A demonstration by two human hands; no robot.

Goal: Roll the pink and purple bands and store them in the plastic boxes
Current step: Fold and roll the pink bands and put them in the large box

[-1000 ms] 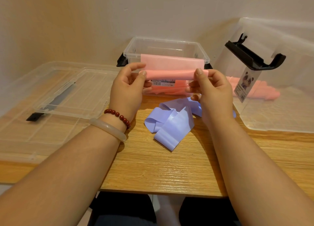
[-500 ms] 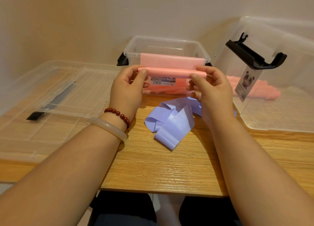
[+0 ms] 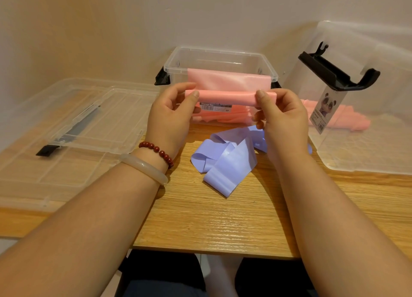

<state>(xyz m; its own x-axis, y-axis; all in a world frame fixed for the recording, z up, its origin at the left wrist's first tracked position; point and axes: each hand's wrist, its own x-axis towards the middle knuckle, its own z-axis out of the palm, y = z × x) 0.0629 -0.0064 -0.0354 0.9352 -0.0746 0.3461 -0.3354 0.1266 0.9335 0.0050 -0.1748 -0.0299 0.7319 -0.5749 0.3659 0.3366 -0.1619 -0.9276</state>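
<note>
While the left hand (image 3: 171, 116) and right hand (image 3: 282, 116) pinch each end of the pink band (image 3: 225, 96) between thumb and fingertips, its roll is held taut above the small clear box (image 3: 220, 60), apparently for even winding. Purple band (image 3: 225, 160) lies loose on the table (image 3: 211, 225).

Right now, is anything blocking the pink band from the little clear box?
Nothing visible. The small clear plastic box stands open, lidless, right behind the pink glossy band, held by the left hand and right hand; its unrolled part lies over the box's front rim.
</note>
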